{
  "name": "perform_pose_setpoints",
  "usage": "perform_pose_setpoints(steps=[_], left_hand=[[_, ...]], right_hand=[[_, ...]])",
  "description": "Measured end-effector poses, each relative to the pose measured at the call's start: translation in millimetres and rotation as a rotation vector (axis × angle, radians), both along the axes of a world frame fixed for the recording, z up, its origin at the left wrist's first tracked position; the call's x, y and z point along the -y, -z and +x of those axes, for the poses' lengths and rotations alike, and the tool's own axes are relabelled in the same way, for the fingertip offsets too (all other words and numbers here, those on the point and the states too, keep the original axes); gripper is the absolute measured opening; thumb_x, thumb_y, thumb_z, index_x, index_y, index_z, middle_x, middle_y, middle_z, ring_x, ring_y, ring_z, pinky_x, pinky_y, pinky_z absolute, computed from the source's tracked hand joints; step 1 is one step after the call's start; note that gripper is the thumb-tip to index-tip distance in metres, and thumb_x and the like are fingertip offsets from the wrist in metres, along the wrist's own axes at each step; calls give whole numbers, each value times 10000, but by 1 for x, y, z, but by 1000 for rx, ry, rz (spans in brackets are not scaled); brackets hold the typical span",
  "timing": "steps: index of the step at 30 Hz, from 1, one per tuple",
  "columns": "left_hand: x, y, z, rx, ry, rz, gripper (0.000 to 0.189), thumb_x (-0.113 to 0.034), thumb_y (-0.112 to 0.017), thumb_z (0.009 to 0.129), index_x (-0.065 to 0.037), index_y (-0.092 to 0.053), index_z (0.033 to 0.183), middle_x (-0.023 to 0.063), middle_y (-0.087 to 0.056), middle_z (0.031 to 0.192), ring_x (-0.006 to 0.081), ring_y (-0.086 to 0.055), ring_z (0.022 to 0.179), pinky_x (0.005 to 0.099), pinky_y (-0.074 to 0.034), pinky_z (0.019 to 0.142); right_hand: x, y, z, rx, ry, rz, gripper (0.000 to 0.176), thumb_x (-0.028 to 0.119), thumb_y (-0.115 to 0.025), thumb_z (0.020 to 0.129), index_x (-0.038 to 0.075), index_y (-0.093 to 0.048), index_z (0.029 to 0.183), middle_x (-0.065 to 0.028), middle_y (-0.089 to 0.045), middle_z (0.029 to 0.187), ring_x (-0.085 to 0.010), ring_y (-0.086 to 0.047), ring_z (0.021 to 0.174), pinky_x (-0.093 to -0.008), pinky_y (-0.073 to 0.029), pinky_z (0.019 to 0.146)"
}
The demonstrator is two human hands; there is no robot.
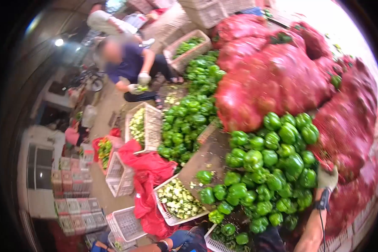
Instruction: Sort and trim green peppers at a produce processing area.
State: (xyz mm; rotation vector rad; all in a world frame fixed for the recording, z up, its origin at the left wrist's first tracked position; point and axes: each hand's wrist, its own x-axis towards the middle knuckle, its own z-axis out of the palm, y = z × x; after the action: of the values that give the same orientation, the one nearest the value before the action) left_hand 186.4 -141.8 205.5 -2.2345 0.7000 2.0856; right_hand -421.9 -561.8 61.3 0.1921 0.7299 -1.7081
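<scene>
My right hand [328, 179], in a pale glove, grips the edge of a red mesh sack [344, 122] at the right. Green bell peppers [269, 157] lie heaped beside that sack, in front of me. At the bottom, my left hand [179, 238], in a blue glove, is near my leg; its fingers are too small and blurred to make out. A white crate [158, 196] of cut pale pepper pieces [178, 200] stands above my left hand. Part of another white crate [214, 243] shows below the heap, with peppers over it.
A seated co-worker [128, 63] in gloves handles something green at the upper left. More peppers [185, 122] and a crate of pale pieces [143, 128] are nearby. Red netting [149, 180], empty crates [126, 224] and stacked crates [71, 176] stand left. Full red sacks [277, 80] lie behind the heap.
</scene>
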Motion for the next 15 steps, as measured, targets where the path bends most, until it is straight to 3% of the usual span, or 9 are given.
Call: perform_pose_setpoints(steps=[1, 2, 4, 6, 7, 9, 12, 13, 15], left_hand=[[-7, 2, 2, -2, -54, 18, 298, -186, -663, 916, -42, -715, 1173, 81, -722, 879, 126, -658, 665, 293, -543, 609], [-16, 4, 7, -17, -132, 49, 308, -188, -659, 920, -43, -713, 1186, 81, -724, 883, 124, -657, 660, 289, -542, 603], [-43, 25, 31, -182, -414, 126, 300, -182, -657, 915, -45, -716, 1175, 71, -721, 871, 122, -653, 654, 288, -533, 589], [-62, 22, 28, -160, -361, 19, 289, -180, -662, 906, -43, -721, 1154, 65, -718, 855, 123, -650, 649, 292, -525, 574], [-63, 20, 25, -65, -153, -122, 283, -181, -668, 900, -40, -724, 1139, 64, -715, 845, 125, -649, 647, 296, -523, 566], [-66, 19, 22, 19, 49, -230, 258, -173, -676, 890, -41, -733, 1104, 61, -712, 831, 126, -648, 647, 298, -518, 559], [-81, 17, 30, 53, 0, -191, 200, -144, -681, 876, -49, -746, 1039, 55, -710, 820, 133, -652, 647, 299, -516, 562], [-80, 13, 26, 78, -23, -214, 180, -135, -685, 868, -48, -747, 1013, 55, -709, 819, 141, -657, 643, 303, -519, 562], [-68, 9, 31, 123, 417, -547, 136, -117, -688, 855, -47, -745, 957, 51, -698, 804, 168, -667, 625, 317, -529, 559]], right_hand=[[0, -4, 5, 14, -23, -101, 187, 164, -668, 924, -10, -665, 993, -168, -716, 993, -379, -671, 1006, -600, -484, 1014], [0, 2, 6, -50, 11, -73, 230, 197, -667, 948, -24, -657, 1010, -173, -713, 1018, -377, -677, 994, -583, -518, 991], [-1, 11, 6, 101, 41, -24, 296, 250, -687, 956, -29, -647, 1048, -181, -729, 995, -378, -677, 956, -545, -541, 951], [1, 5, 11, 75, -10, 15, 311, 292, -698, 966, 4, -637, 1068, -156, -732, 990, -334, -688, 933, -504, -559, 940], [-2, 4, 8, 28, -48, 1, 308, 296, -695, 970, 10, -639, 1070, -151, -732, 997, -323, -688, 938, -500, -560, 942], [-5, 6, 0, -66, -108, -56, 295, 314, -678, 982, 35, -649, 1073, -138, -731, 1036, -299, -680, 988, -489, -545, 968], [-3, -1, -16, -127, -184, -187, 288, 354, -627, 1006, 78, -680, 1071, -125, -728, 1135, -294, -654, 1100, -498, -486, 1030], [1, -17, -13, -148, -161, -145, 248, 344, -643, 982, 99, -663, 1018, -117, -718, 1089, -293, -642, 1083, -489, -480, 1008], [1, -43, 12, -148, -36, 6, 189, 324, -674, 936, 142, -628, 912, -103, -697, 998, -289, -617, 1049, -472, -469, 965]])
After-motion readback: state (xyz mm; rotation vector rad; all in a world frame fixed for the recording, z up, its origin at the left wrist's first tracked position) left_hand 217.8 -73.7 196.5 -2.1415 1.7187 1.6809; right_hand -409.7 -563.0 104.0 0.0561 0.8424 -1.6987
